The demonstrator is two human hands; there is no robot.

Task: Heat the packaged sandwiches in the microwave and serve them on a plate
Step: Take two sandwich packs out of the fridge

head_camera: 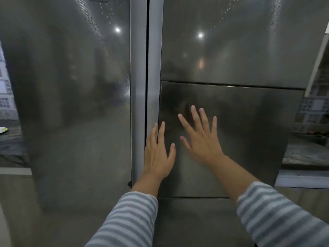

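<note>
Reaching for the refrigerator [231, 50] doors, hands empty.
Left hand [157, 154] at the door seam, right hand [201, 139] spread flat on the lower panel [249, 131]; sandwiches unseen, likely inside, so next pull a door open.

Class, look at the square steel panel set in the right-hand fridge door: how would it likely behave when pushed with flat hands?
The square brushed-steel panel looks flat and unbent under the right hand, so probably stiff. Its smooth reflective face may feel slippery. Seams around it suggest it might swing as a separate flap, though no hinge shows. The left hand lies at its edge.
</note>
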